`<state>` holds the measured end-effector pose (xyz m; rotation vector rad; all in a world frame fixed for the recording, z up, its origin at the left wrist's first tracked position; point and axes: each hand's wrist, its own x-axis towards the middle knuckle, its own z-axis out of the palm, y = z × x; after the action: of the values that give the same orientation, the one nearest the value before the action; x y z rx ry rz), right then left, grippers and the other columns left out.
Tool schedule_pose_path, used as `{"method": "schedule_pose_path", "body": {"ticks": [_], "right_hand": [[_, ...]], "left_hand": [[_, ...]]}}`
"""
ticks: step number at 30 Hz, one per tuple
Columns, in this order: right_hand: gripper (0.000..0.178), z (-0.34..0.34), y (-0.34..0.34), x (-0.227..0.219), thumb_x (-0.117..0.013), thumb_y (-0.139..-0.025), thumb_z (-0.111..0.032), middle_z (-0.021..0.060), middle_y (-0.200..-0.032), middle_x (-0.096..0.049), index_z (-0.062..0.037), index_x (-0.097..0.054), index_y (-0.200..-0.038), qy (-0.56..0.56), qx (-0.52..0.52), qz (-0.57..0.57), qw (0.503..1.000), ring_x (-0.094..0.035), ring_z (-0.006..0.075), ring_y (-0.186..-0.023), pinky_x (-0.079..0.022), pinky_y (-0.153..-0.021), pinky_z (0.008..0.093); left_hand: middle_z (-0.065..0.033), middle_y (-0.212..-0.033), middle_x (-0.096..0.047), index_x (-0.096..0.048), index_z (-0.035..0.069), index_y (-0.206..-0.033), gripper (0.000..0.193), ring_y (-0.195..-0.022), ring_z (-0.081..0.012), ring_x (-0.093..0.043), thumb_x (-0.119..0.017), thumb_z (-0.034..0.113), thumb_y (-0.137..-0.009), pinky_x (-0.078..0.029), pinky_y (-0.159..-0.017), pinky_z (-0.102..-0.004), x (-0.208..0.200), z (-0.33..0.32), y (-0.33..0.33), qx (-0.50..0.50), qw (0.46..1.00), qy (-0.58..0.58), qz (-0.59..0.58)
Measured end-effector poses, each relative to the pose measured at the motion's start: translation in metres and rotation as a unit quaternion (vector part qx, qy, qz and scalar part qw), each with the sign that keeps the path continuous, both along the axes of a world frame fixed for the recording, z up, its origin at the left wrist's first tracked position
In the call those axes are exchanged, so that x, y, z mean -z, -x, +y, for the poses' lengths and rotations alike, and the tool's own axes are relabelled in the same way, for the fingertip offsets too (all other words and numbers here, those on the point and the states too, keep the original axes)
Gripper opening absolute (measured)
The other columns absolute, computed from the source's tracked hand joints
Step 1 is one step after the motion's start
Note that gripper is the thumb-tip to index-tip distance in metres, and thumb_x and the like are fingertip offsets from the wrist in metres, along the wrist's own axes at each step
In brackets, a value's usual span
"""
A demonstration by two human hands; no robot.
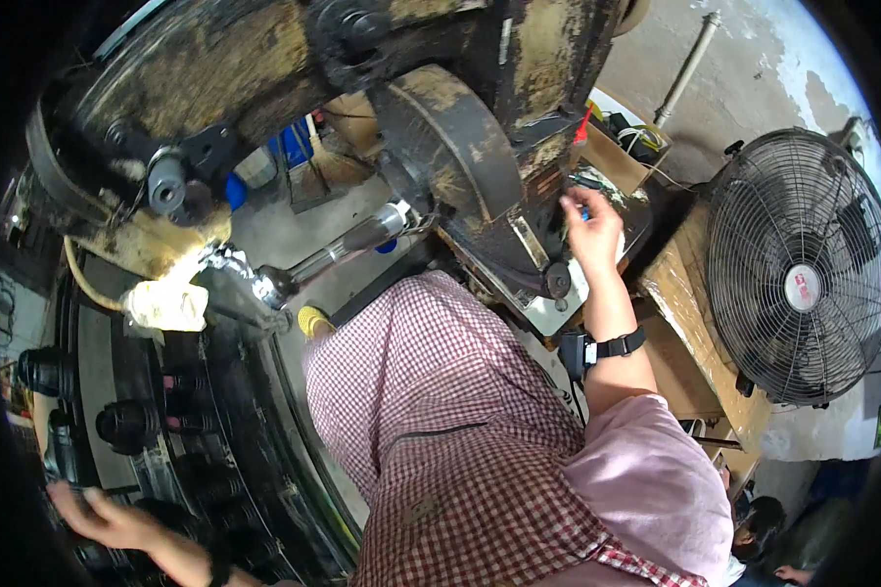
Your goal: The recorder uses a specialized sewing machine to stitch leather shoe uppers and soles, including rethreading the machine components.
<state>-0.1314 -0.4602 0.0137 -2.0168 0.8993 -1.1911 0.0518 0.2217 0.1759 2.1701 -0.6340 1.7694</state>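
My right hand (594, 235) is raised at the right side of a large, worn machine (450, 147), above a small cluttered surface. Its fingers are bent together around a small bit of blue; what it is, I cannot make out. Down at the lower left, my left hand (113, 520) reaches out with its fingers stretched and nothing visible in them. It is beside a dark rack (294, 430) of black, shoe-like pieces (127, 427). A shiny metal shaft (347, 245) slants down from the machine towards a bright lamp (171, 298).
A big black fan (801, 279) stands at the right by a wooden table (700, 313). A cardboard box (622, 142) with cables sits behind my right hand. A broom (325, 157) leans beyond the machine. At the lower right edge, another person (759, 523) is partly visible.
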Motion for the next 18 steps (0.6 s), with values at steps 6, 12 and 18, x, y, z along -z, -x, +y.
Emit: {"method": "schedule_pose_path", "body": {"ticks": [6,12,18], "right_hand": [[0.006,0.063,0.009,-0.038,-0.063,-0.085,0.003,0.0090,-0.092,-0.065,-0.0007,-0.059,-0.084,0.008,-0.028,-0.332,0.943,-0.061,0.0150,-0.086,-0.049,-0.079,0.0278],[0.025,0.255,-0.033,-0.018,-0.076,-0.070,-0.001,0.0075,-0.089,-0.069,0.0004,-0.065,-0.093,-0.153,-0.460,-0.028,0.874,-0.065,0.0123,-0.080,-0.052,-0.066,0.0231],[0.033,0.297,-0.102,-0.022,-0.070,-0.080,-0.005,0.0047,-0.084,-0.064,0.0002,-0.058,-0.111,-0.490,-0.452,-0.023,0.745,-0.056,0.0057,-0.062,-0.045,-0.055,0.0179]], "left_hand": [[-0.0161,-0.093,-0.066,-0.065,-0.002,-0.090,0.019,-0.084,-0.0313,-0.064,-0.055,0.008,-0.078,-0.051,-0.075,-0.0408,0.072,-0.217,0.101,0.361,0.867,-0.038,0.342],[-0.0187,-0.102,-0.064,-0.048,-0.009,-0.125,0.053,-0.094,-0.0283,-0.065,-0.067,0.019,-0.084,-0.052,-0.079,-0.0310,0.110,-0.301,0.091,0.554,0.705,0.170,0.408],[-0.0109,-0.090,-0.064,-0.049,-0.009,-0.126,0.040,-0.077,-0.0158,-0.062,-0.052,0.014,-0.094,-0.050,-0.071,-0.0272,0.133,-0.266,0.025,0.468,0.648,0.424,0.426]]}}
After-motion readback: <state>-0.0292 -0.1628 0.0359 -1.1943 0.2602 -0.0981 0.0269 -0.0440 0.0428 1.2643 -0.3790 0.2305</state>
